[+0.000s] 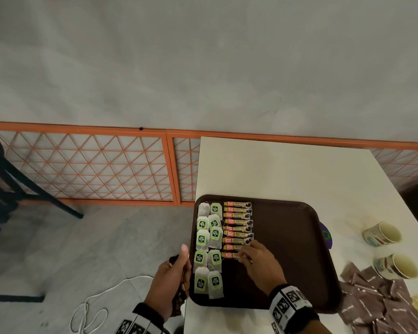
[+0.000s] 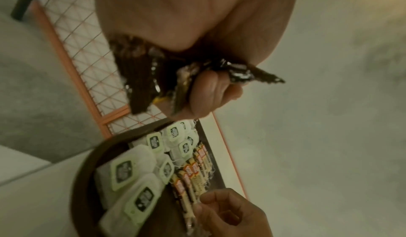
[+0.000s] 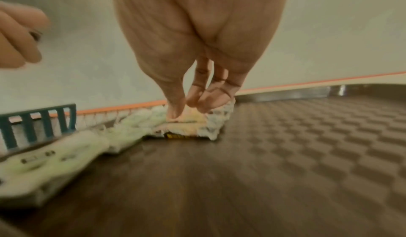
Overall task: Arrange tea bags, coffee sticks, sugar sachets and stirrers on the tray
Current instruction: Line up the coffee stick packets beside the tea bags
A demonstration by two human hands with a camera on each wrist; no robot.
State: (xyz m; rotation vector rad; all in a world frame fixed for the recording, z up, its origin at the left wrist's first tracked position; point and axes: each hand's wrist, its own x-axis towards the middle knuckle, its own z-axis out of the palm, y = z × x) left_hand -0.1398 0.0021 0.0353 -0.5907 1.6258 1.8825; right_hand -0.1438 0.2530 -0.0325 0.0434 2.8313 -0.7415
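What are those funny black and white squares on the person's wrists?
They are wristbands. The right wristband is white, printed with blocky black square patterns like puzzle codes, and has a dark cuff behind it. The left wristband shows similar black and white markings on a dark band. Both hands are bare, without gloves.

The left hand (image 2: 197,37) closes its grip round a bunch of dark brown sachets (image 2: 140,77), whose ends stick out on both sides of the curled fingers (image 2: 211,91). Below, the brown tray (image 2: 83,171) carries white tea bags (image 2: 131,171) with green tags beside a row of coffee sticks (image 2: 193,173). The right hand (image 2: 230,214) touches the nearest stick.
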